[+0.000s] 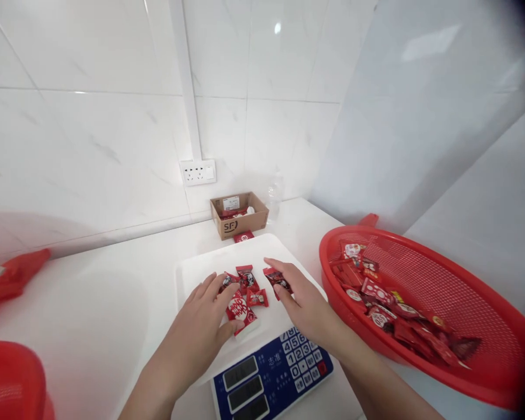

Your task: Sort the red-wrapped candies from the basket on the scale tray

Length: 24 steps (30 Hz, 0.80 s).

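Note:
A white weighing scale tray (266, 248) holds several small red wrapped candies, among them a dark-printed candy (247, 278), a small candy (258, 298) and a larger red-and-white packet (241, 309). Over the left side of this group lies my left hand (207, 318), fingers apart and curved, the thumb touching the larger packet's lower edge. Its fingers partly cover another candy (228, 281). My right hand (301, 294) has one red candy packet (276, 281) between thumb and fingers, above the tray's right side. The scale's blue keypad panel (273, 367) is nearest me.
A red plastic basket (441, 256) of wrapped snacks stands at right. Behind the scale are a cardboard box (249, 223), a red packet (244, 236) and a clear plastic bottle (275, 195). Red bags (17, 274) and a red container (13, 373) are at left. A wall socket (198, 172) is behind.

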Available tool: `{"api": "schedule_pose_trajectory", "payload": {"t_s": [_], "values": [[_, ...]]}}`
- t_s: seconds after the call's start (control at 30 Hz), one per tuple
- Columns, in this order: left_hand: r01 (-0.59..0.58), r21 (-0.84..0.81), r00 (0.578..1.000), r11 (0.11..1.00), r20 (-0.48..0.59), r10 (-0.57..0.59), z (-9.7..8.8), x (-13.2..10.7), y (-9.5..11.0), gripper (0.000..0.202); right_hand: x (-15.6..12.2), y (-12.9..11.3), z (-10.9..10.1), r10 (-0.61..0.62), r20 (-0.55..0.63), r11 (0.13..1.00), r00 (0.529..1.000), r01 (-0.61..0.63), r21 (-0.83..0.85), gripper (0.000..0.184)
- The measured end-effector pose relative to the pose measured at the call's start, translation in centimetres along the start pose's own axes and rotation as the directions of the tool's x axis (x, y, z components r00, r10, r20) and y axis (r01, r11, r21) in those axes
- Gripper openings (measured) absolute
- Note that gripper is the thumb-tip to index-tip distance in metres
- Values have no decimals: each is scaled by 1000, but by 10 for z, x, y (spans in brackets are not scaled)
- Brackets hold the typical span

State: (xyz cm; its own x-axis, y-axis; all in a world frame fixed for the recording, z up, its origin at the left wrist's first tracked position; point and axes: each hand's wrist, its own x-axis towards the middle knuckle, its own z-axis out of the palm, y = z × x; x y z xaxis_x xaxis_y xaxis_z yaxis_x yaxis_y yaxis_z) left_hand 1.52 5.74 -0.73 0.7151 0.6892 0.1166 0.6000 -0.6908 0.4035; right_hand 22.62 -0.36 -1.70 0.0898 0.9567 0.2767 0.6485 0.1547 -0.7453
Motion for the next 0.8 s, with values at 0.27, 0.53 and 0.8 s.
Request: {"api": "schedule_pose_trajectory", "payload": {"t_s": [0.27,0.53,0.8], "values": [[30,103,996,994,84,-39,3,8,4,50,1,6,5,-13,5,999,1000,13,-30,53],[49,140,999,989,-27,-45,1,2,-7,47,2,-10,5,35,101,979,994,-55,198,52],[-18,110,999,994,29,15,6,2,-5,48,-1,-9,12,-50,211,998,976,57,-30,53]]}}
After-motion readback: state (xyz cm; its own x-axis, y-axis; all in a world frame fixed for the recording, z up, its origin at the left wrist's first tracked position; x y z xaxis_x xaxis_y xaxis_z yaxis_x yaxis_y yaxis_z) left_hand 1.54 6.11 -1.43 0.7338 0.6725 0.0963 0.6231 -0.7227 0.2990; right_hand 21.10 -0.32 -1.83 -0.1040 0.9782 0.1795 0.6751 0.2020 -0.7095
